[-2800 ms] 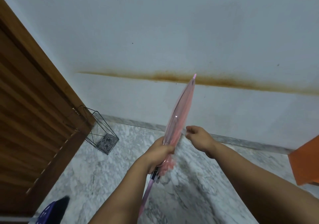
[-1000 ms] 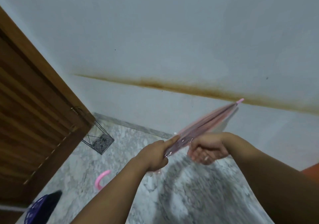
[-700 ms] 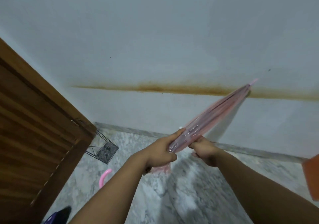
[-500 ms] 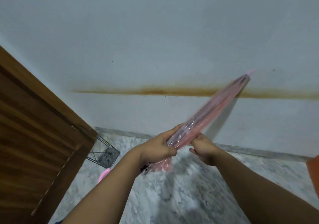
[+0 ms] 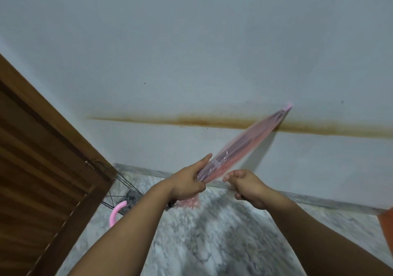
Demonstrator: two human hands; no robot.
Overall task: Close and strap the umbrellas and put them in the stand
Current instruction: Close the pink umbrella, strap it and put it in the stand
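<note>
Gripping the folded pink umbrella (image 5: 240, 146), tip pointing toward 2 o'clock.
Left hand (image 5: 187, 183) fingers are wrapping its canopy; right hand (image 5: 246, 185) is curling loosely beside it, wire stand (image 5: 125, 192) at 8 o'clock.

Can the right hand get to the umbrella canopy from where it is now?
Probably yes: the right hand sits just beside the pink umbrella, nothing between them, while the left hand grips it.

The umbrella (image 5: 244, 146) was motion-blurred toward its tip; its shaft was hidden behind the left hand (image 5: 187, 183) and forearm, leaving only the curved pink handle (image 5: 116, 213) visible. The wire stand (image 5: 125, 192) was partly hidden by the door (image 5: 42, 169). An orange object (image 5: 386, 229) was cut off at the right edge.
</note>
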